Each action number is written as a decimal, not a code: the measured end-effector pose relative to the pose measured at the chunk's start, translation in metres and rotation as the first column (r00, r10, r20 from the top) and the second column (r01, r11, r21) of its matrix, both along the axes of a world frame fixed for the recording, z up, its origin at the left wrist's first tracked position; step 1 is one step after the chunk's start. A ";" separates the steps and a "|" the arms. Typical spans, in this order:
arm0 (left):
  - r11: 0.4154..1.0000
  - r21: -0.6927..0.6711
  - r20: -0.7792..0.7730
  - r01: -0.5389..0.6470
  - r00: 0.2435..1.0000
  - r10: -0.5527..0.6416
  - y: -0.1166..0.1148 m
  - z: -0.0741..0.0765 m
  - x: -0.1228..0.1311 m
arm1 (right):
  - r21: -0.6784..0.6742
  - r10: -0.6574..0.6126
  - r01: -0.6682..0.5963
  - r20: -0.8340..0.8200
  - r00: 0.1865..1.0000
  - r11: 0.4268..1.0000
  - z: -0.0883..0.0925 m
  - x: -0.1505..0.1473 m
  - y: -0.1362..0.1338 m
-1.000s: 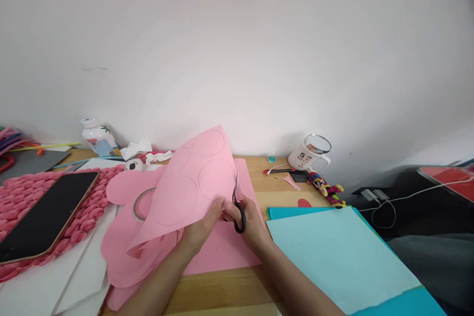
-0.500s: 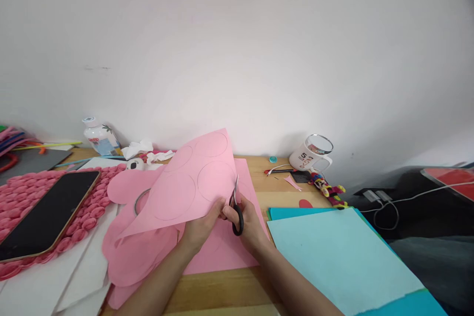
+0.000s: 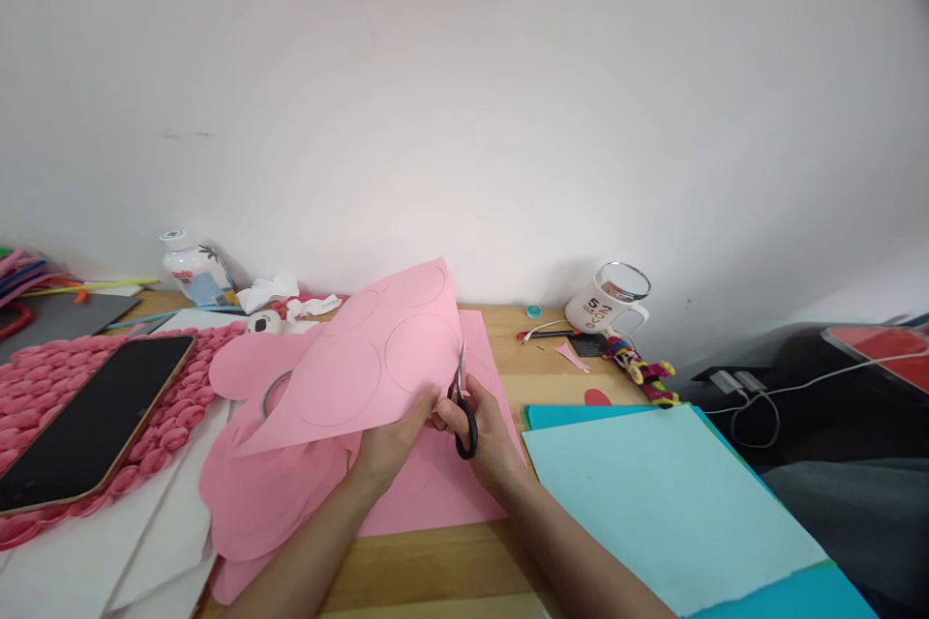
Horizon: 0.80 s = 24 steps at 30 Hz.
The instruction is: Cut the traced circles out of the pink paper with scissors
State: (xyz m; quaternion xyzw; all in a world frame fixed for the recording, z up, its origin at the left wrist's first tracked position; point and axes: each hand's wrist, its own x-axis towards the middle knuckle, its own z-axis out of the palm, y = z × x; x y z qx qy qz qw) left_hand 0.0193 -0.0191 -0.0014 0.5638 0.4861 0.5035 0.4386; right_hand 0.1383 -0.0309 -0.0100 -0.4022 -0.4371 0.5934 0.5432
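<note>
A pink paper sheet (image 3: 341, 372) with several drawn circles is held up at a tilt by my left hand (image 3: 399, 440), fingers pinched on its lower right edge. Black-handled scissors (image 3: 466, 427) are in my right hand (image 3: 490, 435), with a finger and thumb at the handles. Their blades point up and lie along the sheet's right edge, beside a drawn circle. Beneath my hands another pink sheet (image 3: 464, 503) lies flat on the wooden table. Cut pink paper rounds (image 3: 265, 503) lie in a pile to the left, with a grey ring (image 3: 274, 394) partly showing.
On the left, a phone (image 3: 102, 416) rests on rows of pink rolled pieces (image 3: 164, 416). A white bottle (image 3: 195, 271) and tissues (image 3: 268, 292) stand near the wall. To the right are a white mug (image 3: 602, 300), a small figure (image 3: 643, 369) and light blue paper sheets (image 3: 660, 493).
The raised pink sheet has sagged slightly at its top. The scissor blades look a little closer together, and both hands stay in nearly the same place.
</note>
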 end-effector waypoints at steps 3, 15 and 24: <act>1.000 0.014 -0.007 -0.017 1.000 0.017 0.000 0.000 0.000 | -0.006 -0.001 0.002 0.015 1.000 1.000 0.000 0.000 0.000; 1.000 -0.011 -0.003 -0.007 1.000 0.007 -0.001 -0.001 -0.002 | -0.031 -0.007 0.007 -0.003 1.000 1.000 -0.009 0.001 0.002; 0.997 0.015 -0.042 -0.072 0.996 0.073 0.002 -0.008 -0.005 | -0.038 0.016 -0.019 -0.055 0.998 0.999 -0.009 0.000 0.001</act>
